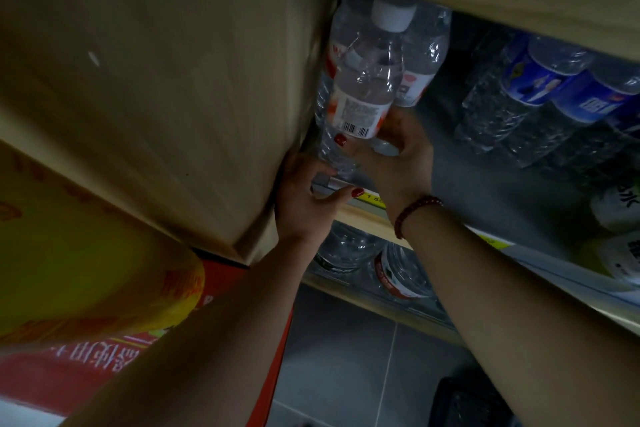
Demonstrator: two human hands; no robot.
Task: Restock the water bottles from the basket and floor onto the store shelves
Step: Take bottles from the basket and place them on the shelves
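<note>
Forearms fill the near head view. Right hand (394, 156) grips the water bottle (360, 87) low on its body, fingers (341, 140) wrapped below the label; left hand (304, 198) steadies the base, fingers loosely curled against it. Bottle stands at the shelf (360, 215) front edge — far left corner, beside the wooden side panel (156, 80). Judged full, fairly heavy, thin-walled, slick — hold low.
</note>
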